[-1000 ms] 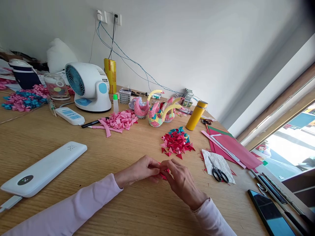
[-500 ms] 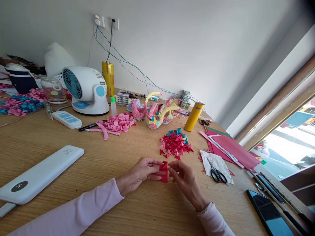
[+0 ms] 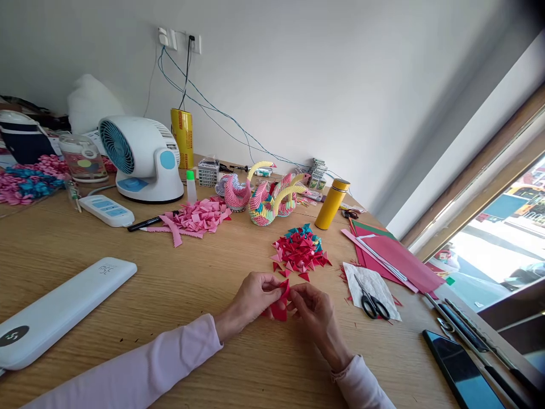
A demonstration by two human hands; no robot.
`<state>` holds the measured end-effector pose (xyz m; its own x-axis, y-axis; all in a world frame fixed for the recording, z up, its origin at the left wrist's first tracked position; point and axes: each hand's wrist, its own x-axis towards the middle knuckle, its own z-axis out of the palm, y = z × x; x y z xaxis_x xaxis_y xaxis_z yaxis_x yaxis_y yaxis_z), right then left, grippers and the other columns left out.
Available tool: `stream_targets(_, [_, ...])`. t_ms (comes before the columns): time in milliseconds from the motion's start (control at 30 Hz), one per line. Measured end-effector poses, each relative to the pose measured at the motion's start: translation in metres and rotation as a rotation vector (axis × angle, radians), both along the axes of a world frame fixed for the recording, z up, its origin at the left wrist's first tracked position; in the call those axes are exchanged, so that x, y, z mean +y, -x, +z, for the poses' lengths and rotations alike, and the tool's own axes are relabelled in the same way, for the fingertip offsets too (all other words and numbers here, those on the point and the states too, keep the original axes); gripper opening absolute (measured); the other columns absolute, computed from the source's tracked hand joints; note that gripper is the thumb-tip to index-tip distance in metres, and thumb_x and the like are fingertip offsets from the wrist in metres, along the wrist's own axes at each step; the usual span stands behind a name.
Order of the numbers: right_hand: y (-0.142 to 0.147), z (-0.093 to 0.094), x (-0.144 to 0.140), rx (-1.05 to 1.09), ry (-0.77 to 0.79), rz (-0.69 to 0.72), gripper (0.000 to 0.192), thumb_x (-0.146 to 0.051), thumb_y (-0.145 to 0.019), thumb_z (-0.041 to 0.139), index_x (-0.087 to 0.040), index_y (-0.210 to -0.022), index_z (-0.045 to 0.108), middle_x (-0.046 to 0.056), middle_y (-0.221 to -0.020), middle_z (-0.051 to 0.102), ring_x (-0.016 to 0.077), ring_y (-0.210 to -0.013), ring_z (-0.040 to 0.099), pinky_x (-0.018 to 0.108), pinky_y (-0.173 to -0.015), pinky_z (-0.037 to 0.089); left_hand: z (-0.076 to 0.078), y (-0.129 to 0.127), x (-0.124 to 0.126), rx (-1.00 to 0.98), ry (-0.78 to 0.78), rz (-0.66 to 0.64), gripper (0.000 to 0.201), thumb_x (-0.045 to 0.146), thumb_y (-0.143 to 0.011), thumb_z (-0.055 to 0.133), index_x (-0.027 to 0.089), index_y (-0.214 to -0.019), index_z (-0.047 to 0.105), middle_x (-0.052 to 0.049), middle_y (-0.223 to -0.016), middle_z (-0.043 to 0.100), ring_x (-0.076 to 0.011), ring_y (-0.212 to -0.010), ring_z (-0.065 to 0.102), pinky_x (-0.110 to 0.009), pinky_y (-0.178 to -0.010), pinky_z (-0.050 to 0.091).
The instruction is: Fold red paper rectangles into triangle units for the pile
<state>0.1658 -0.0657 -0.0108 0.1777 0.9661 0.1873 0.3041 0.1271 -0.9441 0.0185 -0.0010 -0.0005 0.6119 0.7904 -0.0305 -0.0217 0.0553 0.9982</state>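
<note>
Both hands now pinch the red paper (image 3: 279, 304). The right hand (image 3: 317, 312) has closed on it; the left hand (image 3: 253, 298) keeps its grasp, near the table's (image 3: 170, 278) front edge.

Head cam, fwd-down, close over desk (image 3: 179, 284)

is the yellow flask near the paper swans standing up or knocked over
Standing up. The yellow flask rests on its base on the wooden table, lid on top; its slight lean matches the camera's tilt.

We see red paper (image 3: 279, 309) half hidden between both hands' fingers; phone (image 3: 462, 372) right of it is cut off at the bottom edge.
</note>
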Motion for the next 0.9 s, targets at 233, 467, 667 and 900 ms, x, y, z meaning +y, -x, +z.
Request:
stream_targets(233, [0.009,0.003,0.0,-0.084,-0.012,-0.066,0.031,-0.046,-0.083,0.053,-0.015,-0.085,0.059,0.006,-0.068,0.068,0.0182,-0.054,0.066,0.025,-0.046,0.051,0.007,-0.004,-0.007,0.137,-0.259,0.099,0.016,0.028,-0.078,0.055,0.015,-0.082,0.064,-0.003,-0.064,0.066,-0.0142,-0.052,0.06,-0.02,-0.044,0.042])
stream_targets(467, [0.013,0.004,0.0,-0.111,-0.043,-0.106,0.026,-0.041,-0.085,0.049,-0.017,-0.083,0.059,0.006,-0.069,0.069,0.0181,-0.056,0.066,0.024,-0.048,0.052,0.002,-0.005,-0.007,0.159,-0.493,0.142,0.009,0.022,-0.08,0.054,0.019,-0.087,0.058,-0.002,-0.085,0.067,-0.0138,-0.066,0.065,-0.02,-0.057,0.047])
stream_targets(667, [0.011,0.003,0.001,-0.117,-0.062,-0.13,0.02,-0.036,-0.085,0.048,-0.018,-0.08,0.056,0.004,-0.065,0.067,0.0168,-0.053,0.065,0.023,-0.046,0.05,0.006,-0.002,-0.011,0.182,-0.455,0.055,0.013,0.028,-0.082,0.053,0.018,-0.088,0.058,-0.001,-0.071,0.064,-0.0135,-0.055,0.062,-0.02,-0.048,0.044])
stream_targets(900, [0.011,0.006,0.0,-0.069,-0.052,-0.1,0.024,-0.04,-0.084,0.051,-0.017,-0.082,0.058,0.006,-0.068,0.068,0.0181,-0.055,0.066,0.025,-0.049,0.053,0.002,0.0,-0.011,0.004,-0.155,0.007,0.032,0.047,-0.08,0.055,0.016,-0.09,0.056,-0.002,-0.067,0.064,-0.0165,-0.054,0.064,-0.024,-0.048,0.051])
